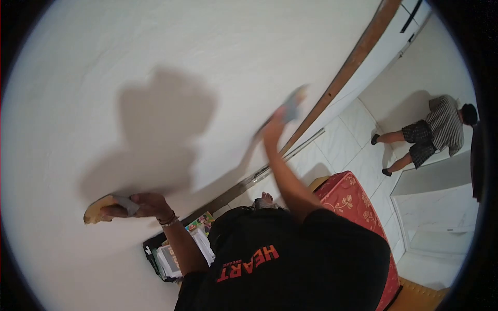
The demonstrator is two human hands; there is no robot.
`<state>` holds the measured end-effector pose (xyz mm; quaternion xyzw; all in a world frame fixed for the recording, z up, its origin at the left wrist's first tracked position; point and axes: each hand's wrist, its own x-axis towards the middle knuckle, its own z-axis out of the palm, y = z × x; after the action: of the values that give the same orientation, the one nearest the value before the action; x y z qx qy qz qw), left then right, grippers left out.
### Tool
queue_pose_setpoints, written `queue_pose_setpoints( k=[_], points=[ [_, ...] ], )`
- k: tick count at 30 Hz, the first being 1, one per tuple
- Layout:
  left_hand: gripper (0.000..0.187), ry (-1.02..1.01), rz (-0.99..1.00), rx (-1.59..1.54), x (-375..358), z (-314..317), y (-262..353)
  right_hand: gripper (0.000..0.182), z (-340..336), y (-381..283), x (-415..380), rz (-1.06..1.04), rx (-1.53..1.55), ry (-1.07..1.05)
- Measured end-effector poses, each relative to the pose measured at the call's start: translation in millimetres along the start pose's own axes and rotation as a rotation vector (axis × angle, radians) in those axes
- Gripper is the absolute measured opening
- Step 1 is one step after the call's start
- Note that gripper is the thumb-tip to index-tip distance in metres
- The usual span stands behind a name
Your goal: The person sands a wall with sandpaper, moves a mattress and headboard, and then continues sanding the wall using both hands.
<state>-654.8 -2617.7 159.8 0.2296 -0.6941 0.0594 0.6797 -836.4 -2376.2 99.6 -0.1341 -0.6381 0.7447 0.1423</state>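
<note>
I face a white wall [155, 52]. My left hand [148, 203], with a bracelet on its wrist, presses a tan pad [96, 211] with a grey sheet [127, 203] flat against the wall at the lower left. My right hand [275, 124] is raised higher and farther right. It grips a blurred grey-blue piece [294, 99] that touches the wall next to a brown wooden strip [353, 62]. My black shirt [290, 259] with red lettering fills the bottom of the view.
A pile of papers and magazines [179, 251] lies by the wall below me. A red patterned cushion [347, 194] is beside my feet. Another person [436, 132] in a striped shirt and shorts stands on the white tiled floor [358, 145] at the far right.
</note>
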Motion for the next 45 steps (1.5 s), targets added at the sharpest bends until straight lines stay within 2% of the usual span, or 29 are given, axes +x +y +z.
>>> queue_pose_setpoints(
  k=[1,2,5,7,8,10,12,13,14,16,19,21,22,24,26,27,28,29,30,32,33,34,36,37,39,41,42,43,45],
  points=[
    [0.052,-0.003,-0.003,0.016,0.5,-1.3,-2.6,0.061,-11.4,2.9,52.1,-0.188,0.197,0.096],
    [0.051,-0.034,0.045,0.026,1.3,-1.6,-4.6,0.063,-21.7,-29.4,72.1,-0.186,0.399,0.057],
    [0.048,-0.043,0.110,0.057,-5.5,-0.3,-17.3,0.065,-6.7,-25.6,63.0,-0.255,0.338,0.205],
    [0.047,-0.019,0.138,0.078,-5.6,4.1,-22.2,0.060,22.2,17.1,-20.0,-0.055,0.192,0.061],
    [0.047,0.002,0.166,0.036,-2.7,5.3,-19.9,0.058,38.5,58.7,-63.7,-0.231,-0.051,0.019],
    [0.047,0.009,0.193,-0.009,-2.9,-1.3,-13.0,0.060,25.9,19.4,-129.0,-0.866,-0.392,-0.282],
    [0.053,-0.059,0.106,0.119,-0.7,-3.4,-4.1,0.063,20.2,45.5,-84.9,-0.940,-0.365,-0.202],
    [0.053,-0.056,0.107,0.121,-0.6,-2.1,-6.9,0.066,12.7,48.5,-46.9,-0.826,-0.341,-0.073],
    [0.049,-0.051,0.111,0.105,-4.0,-1.0,-10.3,0.061,5.5,23.5,-13.8,-0.512,-0.185,-0.090],
    [0.047,-0.051,0.100,0.094,-10.3,-0.4,-14.6,0.060,-5.8,-41.9,48.8,-0.277,0.219,0.052],
    [0.049,-0.039,0.093,0.067,-17.8,0.9,-19.3,0.060,14.1,-80.6,29.3,-0.246,0.237,0.170],
    [0.050,-0.095,0.028,0.129,-21.5,1.0,-20.6,0.058,43.5,-17.7,-27.3,-0.352,-0.073,0.098],
    [0.050,-0.091,0.023,0.138,-21.7,0.1,-21.1,0.059,52.3,-18.0,-74.4,-0.725,-0.102,0.056],
    [0.050,-0.162,-0.008,0.100,-23.6,-3.4,-22.1,0.063,39.1,31.1,-118.3,-1.071,-0.513,-0.262],
    [0.050,-0.216,-0.009,0.075,-31.9,-11.4,-28.9,0.063,27.8,37.5,-87.8,-1.092,-0.543,-0.253],
    [0.050,-0.283,-0.004,0.046,-38.9,-20.1,-34.1,0.063,21.2,33.4,-66.2,-1.101,-0.580,-0.241],
    [0.050,-0.279,-0.012,0.053,-49.7,-32.1,-42.1,0.058,25.1,7.9,-39.6,-0.944,-0.312,-0.147],
    [0.046,-0.447,-0.154,-0.007,-63.8,-48.0,-51.2,0.058,30.0,-45.8,-28.6,-0.650,0.047,-0.054],
    [0.044,-0.612,-0.295,-0.072,-75.8,-64.1,-58.5,0.061,20.1,-30.0,34.3,-0.509,0.057,-0.021],
    [0.039,-0.568,-0.458,-0.195,-91.2,-94.7,-67.6,0.049,33.5,-88.0,22.9,-0.508,0.185,0.079],
    [0.039,-0.648,-0.747,-0.197,-112.8,-113.8,-82.6,0.052,37.0,-110.6,17.0,-0.498,0.310,0.182],
    [0.042,-0.722,-1.040,-0.196,-131.0,-128.8,-99.2,0.055,50.4,-91.8,-7.3,-0.420,0.113,0.177],
    [0.043,-0.692,-1.021,-0.185,-129.1,-145.6,-98.9,0.057,74.4,-41.0,-87.5,-0.927,-0.138,0.109],
    [0.046,-0.680,-0.995,-0.176,-129.3,-153.0,-99.2,0.060,53.8,-9.5,-119.5,-1.139,-0.670,-0.065],
    [0.046,-0.718,-1.001,-0.252,-138.5,-157.5,-121.2,0.062,47.2,73.9,-143.7,-1.147,-0.586,-0.322],
    [0.046,-0.732,-1.003,-0.322,-136.2,-157.0,-140.9,0.068,31.7,66.6,-113.0,-1.021,-0.597,-0.351],
    [0.046,-0.779,-0.984,-0.270,-127.0,-162.1,-145.3,0.071,39.9,31.4,-92.2,-0.949,-0.261,-0.213],
    [0.046,-0.829,-0.969,-0.221,-122.8,-169.5,-144.4,0.051,48.1,-35.9,-89.0,-0.764,-0.088,-0.058],
    [0.045,-0.809,-1.044,-0.286,-113.7,-176.8,-149.1,0.069,45.5,-84.8,-18.2,-0.549,0.111,-0.022]
  ],
)
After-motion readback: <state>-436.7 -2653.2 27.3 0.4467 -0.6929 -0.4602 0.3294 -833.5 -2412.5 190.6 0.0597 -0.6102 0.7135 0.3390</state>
